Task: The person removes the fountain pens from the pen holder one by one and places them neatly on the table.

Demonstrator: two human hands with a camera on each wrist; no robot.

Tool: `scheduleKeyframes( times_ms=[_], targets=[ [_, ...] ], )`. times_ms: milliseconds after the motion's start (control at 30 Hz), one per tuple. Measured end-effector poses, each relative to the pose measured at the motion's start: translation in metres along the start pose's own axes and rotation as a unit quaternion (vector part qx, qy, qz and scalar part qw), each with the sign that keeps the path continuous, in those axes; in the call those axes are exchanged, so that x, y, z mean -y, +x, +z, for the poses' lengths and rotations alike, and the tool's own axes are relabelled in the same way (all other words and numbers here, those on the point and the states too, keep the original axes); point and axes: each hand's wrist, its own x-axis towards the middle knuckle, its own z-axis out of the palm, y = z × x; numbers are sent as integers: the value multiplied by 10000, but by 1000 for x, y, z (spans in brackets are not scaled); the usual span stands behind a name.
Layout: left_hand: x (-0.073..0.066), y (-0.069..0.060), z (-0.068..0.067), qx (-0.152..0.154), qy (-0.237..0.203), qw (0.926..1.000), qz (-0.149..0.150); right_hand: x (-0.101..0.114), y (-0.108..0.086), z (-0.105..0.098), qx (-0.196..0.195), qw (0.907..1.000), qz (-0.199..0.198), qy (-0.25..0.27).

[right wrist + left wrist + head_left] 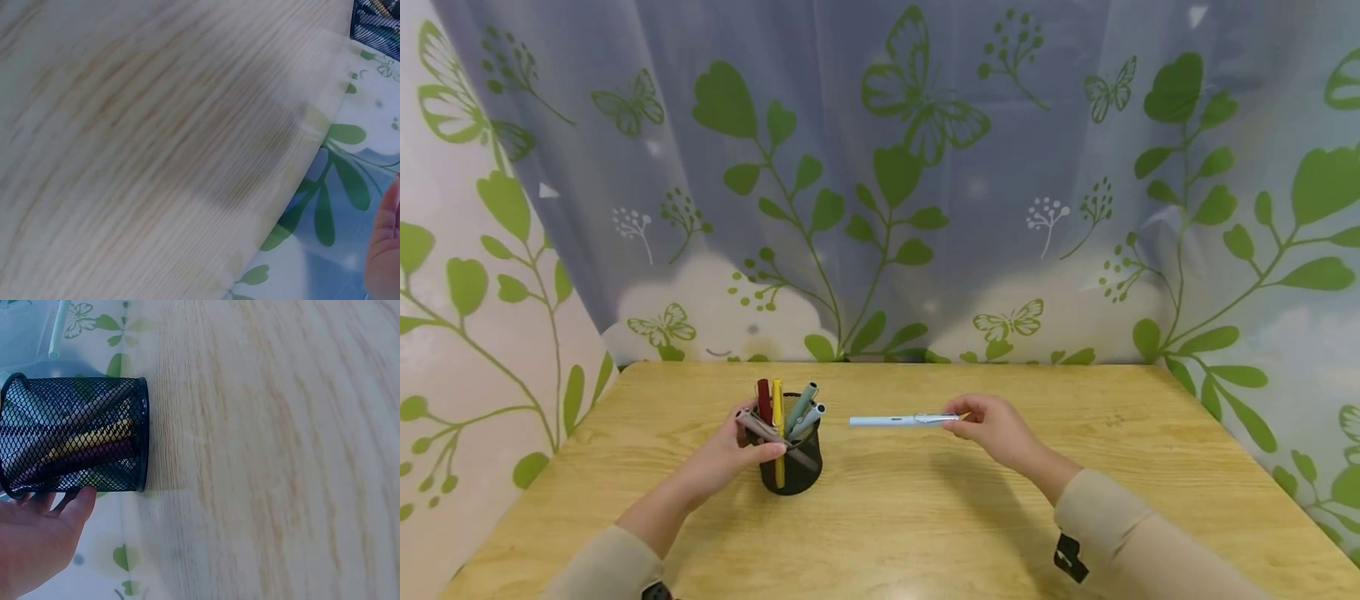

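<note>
A black mesh pen cup stands upright on the wooden table, left of the middle. Several pens lean in it, among them a dark red pen, a yellow pen and a green one. My left hand grips the cup's rim area from the left, thumb at the front; the left wrist view shows its fingertips against the mesh. Above the table, my right hand pinches a light blue pen by its right end. The pen lies level, its other end pointing toward the cup without touching it.
The wooden table reaches back to a curtain printed with green leaves and butterflies. More of this printed cloth hangs at the left and right sides. A dark strap sits on the right sleeve.
</note>
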Motion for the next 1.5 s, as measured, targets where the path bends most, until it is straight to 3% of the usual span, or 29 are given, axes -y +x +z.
scheduleKeyframes(
  times_ms=[367, 767, 1067, 1500],
  targets=[
    [0, 1, -2, -4, -7, 10000, -59, -11, -1, -9, -31, 9999, 86, -128],
    [-3, -4, -3, 45, -85, 9999, -52, -25, 1, -13, 71, 9996, -124, -225],
    [-2, -2, -3, 109, -112, 9999, -57, -29, 0, -17, 133, 9996, 29, -260],
    [-3, -3, -2, 84, -31, 9999, -126, -37, 2, -19, 188, 9972, 21, -729]
  ],
)
